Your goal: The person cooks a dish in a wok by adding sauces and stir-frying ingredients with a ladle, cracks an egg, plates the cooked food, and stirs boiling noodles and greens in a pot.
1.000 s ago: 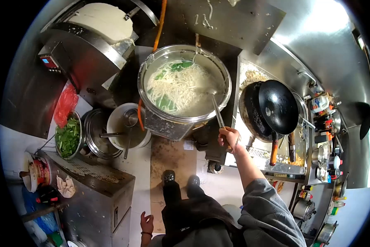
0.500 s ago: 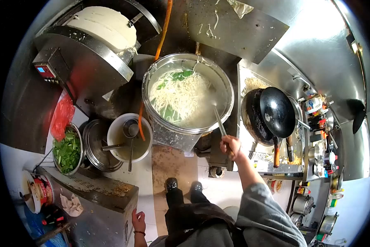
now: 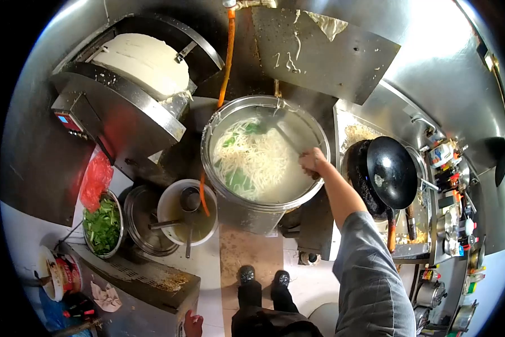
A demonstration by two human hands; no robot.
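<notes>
In the head view, my right hand (image 3: 313, 163) is closed round the handle of a long-handled metal utensil (image 3: 289, 136), above the right side of a large round pot (image 3: 321, 185). The utensil's blurred head reaches toward the pot's far side, so I cannot tell its kind. White noodles (image 3: 258, 160) and green leaves (image 3: 235, 182) float in the cloudy, steaming water. At the bottom edge, my left hand (image 3: 193, 324) is partly cut off by the frame, beside the corner of a metal counter. Its fingers are loosely bent and it holds nothing.
Left of the pot stand a white bowl (image 3: 165, 216) with a ladle (image 3: 190, 199), a lidded pot (image 3: 143, 224) and a bowl of greens (image 3: 102, 227). A machine (image 3: 117, 106) holds a large dough block (image 3: 146, 64). Right is a black wok (image 3: 393, 171). An orange hose (image 3: 228, 62) hangs behind.
My right hand has moved forward over the pot, swinging the utensil's head from the right side toward the far side. My left hand is lower in view. The whole view has shifted slightly.
</notes>
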